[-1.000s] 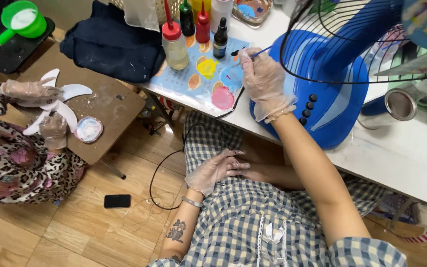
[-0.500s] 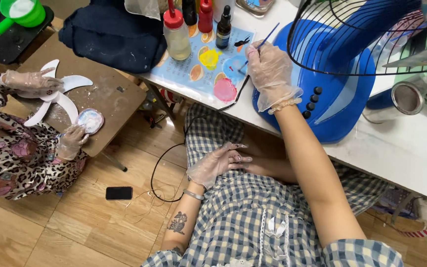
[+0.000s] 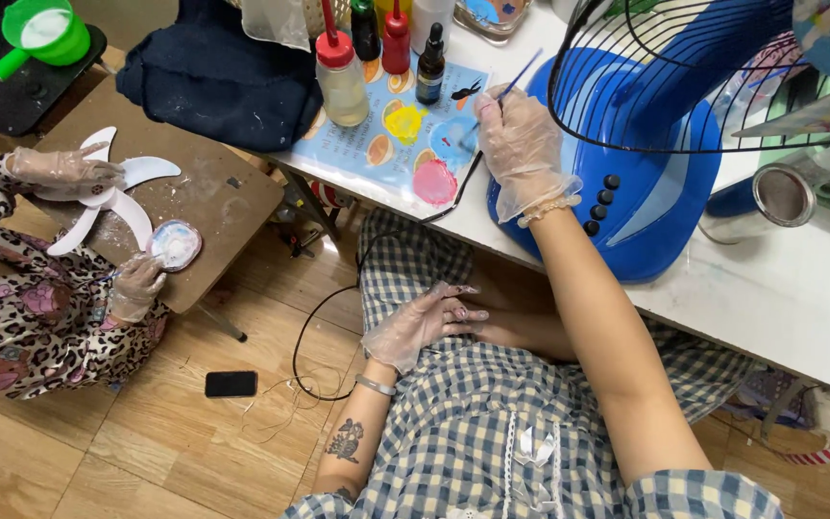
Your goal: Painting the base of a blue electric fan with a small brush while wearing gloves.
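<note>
Right hand (image 3: 521, 149) in a clear glove, fingers pinched shut on one thin brush (image 3: 516, 82) over the paint sheet (image 3: 396, 144) | left hand (image 3: 420, 325) flat, fingers loose, holds nothing, on the lap | four bottles (image 3: 342, 72) far on the white table (image 3: 799, 298), one with pale liquid | blue fan (image 3: 641, 183) just right, near the table edge

Four bottles (image 3: 342, 77), one paintbrush (image 3: 514, 82)

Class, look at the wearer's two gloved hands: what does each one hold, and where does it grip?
The right hand pinches a thin blue paintbrush low on its handle. The left hand holds nothing, resting on the lap.
</note>
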